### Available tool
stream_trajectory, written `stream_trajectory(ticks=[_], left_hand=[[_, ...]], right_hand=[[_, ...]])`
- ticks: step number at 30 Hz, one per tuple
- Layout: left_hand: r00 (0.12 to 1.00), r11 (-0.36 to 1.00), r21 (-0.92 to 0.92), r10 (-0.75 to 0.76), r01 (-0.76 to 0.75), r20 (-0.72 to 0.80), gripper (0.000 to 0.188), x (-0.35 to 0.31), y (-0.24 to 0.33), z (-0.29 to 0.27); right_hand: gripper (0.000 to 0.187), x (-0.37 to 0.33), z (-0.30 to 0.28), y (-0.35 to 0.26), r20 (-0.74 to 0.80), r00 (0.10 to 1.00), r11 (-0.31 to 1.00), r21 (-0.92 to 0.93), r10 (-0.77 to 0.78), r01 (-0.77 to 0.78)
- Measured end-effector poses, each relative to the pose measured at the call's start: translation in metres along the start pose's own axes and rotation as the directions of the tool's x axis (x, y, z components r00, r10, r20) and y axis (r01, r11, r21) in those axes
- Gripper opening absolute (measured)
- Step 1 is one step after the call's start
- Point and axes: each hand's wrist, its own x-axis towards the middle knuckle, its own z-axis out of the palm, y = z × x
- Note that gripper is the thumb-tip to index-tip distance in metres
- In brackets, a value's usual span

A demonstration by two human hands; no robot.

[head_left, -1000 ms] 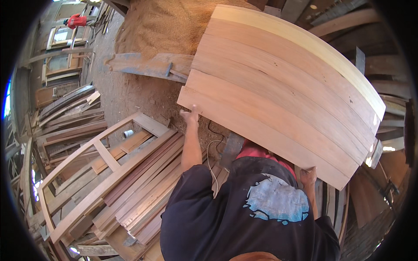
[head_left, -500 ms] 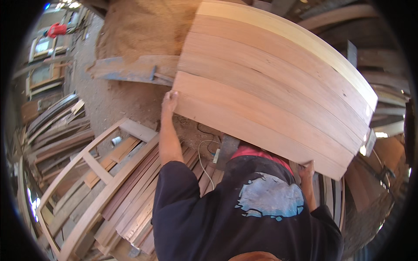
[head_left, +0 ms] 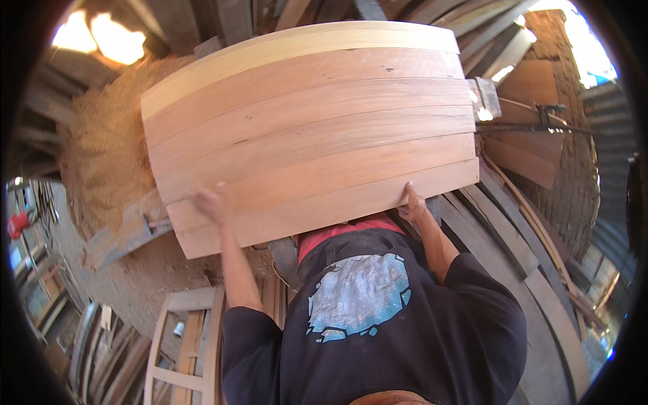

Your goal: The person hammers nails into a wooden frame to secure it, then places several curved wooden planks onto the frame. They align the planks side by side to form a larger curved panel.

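Observation:
A broad wooden panel point(head_left: 317, 125) of several boards joined edge to edge lies in front of me, reddish except for a pale yellow strip point(head_left: 317, 42) along its far side. My left hand point(head_left: 212, 204), smeared by motion, is over the top face near the panel's near left corner; its fingers and any contact cannot be made out. At the near edge, right of the middle, my right hand point(head_left: 413, 202) grips the panel with its thumb on top. The fingers of that hand are hidden beneath. What supports the panel is mostly covered by it.
Brown sawdust point(head_left: 108, 145) is heaped left of the panel, beside a blue-stained board point(head_left: 128, 236). A wooden frame point(head_left: 179, 380) lies at the lower left. Long planks point(head_left: 499, 233) are stacked on the right, near a corrugated metal sheet point(head_left: 611, 121).
My view has swung to the right. My left hand has left the panel's left corner edge and moved over its top face. My right hand stays on the near edge.

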Motion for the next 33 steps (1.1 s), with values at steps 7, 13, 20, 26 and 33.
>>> stream_trajectory(ticks=[7, 13, 20, 26, 33], left_hand=[[0.638, 0.686, -0.397, 0.722, -0.61, 0.269, 0.083, -0.07, 0.35, -0.017], [0.702, 0.751, -0.203, 0.66, -0.629, 0.268, 0.085, -0.093, 0.419, 0.015], [0.672, 0.733, -0.198, 0.678, -0.651, 0.299, 0.086, -0.093, 0.434, 0.016], [0.698, 0.745, -0.189, 0.667, -0.64, 0.261, 0.085, -0.092, 0.427, 0.022], [0.687, 0.737, -0.169, 0.673, -0.655, 0.274, 0.085, -0.094, 0.432, 0.018]], right_hand=[[0.069, -0.053, -0.086, -0.053, 0.027, 0.982, 0.861, -0.477, -0.186, 0.177], [0.072, 0.032, -0.176, -0.073, -0.567, 0.464, 0.723, -0.624, -0.68, 0.296], [0.084, 0.124, -0.187, -0.091, -0.603, 0.754, 0.892, 0.148, -0.261, 0.427], [0.078, 0.03, -0.205, -0.202, -0.495, 0.542, 0.697, -0.667, -0.679, 0.263], [0.046, 0.117, -0.186, -0.298, -0.012, 0.597, 0.513, -0.526, -0.802, 0.678]])
